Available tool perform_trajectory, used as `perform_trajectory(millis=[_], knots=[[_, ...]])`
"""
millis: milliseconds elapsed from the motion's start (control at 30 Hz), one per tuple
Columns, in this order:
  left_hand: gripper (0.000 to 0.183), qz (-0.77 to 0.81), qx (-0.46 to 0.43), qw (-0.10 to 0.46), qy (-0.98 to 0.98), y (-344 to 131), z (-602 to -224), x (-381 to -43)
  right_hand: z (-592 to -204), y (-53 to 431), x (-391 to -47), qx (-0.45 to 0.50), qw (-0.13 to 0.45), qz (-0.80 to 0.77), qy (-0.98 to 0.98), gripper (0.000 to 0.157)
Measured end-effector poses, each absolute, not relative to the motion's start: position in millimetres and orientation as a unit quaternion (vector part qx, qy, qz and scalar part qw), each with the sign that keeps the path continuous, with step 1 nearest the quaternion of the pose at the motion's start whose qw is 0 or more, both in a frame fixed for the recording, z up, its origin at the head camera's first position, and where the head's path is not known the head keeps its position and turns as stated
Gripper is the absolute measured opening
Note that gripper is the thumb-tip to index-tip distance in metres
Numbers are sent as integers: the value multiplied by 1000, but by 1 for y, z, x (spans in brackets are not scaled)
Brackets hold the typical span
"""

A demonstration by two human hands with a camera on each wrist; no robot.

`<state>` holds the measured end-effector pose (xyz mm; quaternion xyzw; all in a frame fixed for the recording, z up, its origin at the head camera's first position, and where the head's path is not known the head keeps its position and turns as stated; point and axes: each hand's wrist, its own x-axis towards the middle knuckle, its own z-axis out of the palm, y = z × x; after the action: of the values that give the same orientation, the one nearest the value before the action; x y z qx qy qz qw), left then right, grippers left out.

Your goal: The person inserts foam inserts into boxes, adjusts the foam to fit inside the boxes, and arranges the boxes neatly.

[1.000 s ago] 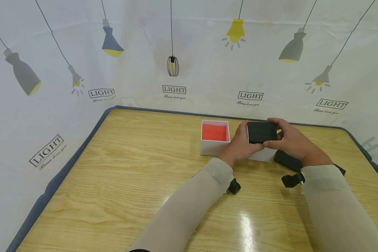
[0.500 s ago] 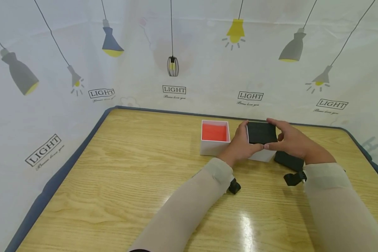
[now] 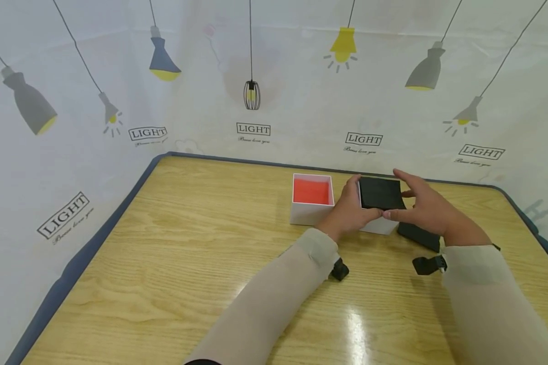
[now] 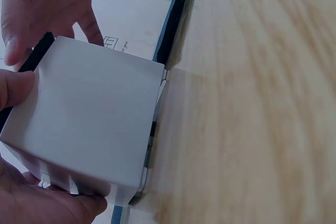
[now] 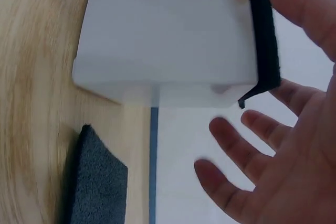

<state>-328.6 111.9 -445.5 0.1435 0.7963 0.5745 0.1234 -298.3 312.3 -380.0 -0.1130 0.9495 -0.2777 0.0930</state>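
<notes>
A white square box (image 3: pixel 378 224) stands on the table near its back edge, with a black foam piece (image 3: pixel 380 192) over its top. One side of the foam sticks out past the box's right rim. My left hand (image 3: pixel 347 210) grips the box, thumb along the front and fingers at the left side. At the right, my right hand (image 3: pixel 431 208) has its fingers spread, with the thumb at the foam's front corner. In the right wrist view the foam (image 5: pixel 266 40) overhangs the box (image 5: pixel 168 30), and the fingers (image 5: pixel 236 150) stand apart from it.
Left of my left hand is a second white box (image 3: pixel 311 215) with a red inside, its top uncovered. A dark grey block (image 3: pixel 418 236) lies on the wooden table (image 3: pixel 201 243) beneath my right hand. Behind hangs a white curtain (image 3: pixel 297 101) printed with lamps.
My right hand has loosened from the foam's right side and its fingers have spread away. The foam's right edge now juts out more. My left hand has stayed on the box.
</notes>
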Motion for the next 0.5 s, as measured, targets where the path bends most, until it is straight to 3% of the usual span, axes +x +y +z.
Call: perform_trajectory(millis=[300, 500], knots=[[103, 576, 151, 123, 794, 111, -445, -331, -375, 297, -277, -130, 31, -180, 975, 110], [101, 572, 150, 117, 798, 111, -446, -330, -375, 288, -260, -141, 37, -147, 978, 104]])
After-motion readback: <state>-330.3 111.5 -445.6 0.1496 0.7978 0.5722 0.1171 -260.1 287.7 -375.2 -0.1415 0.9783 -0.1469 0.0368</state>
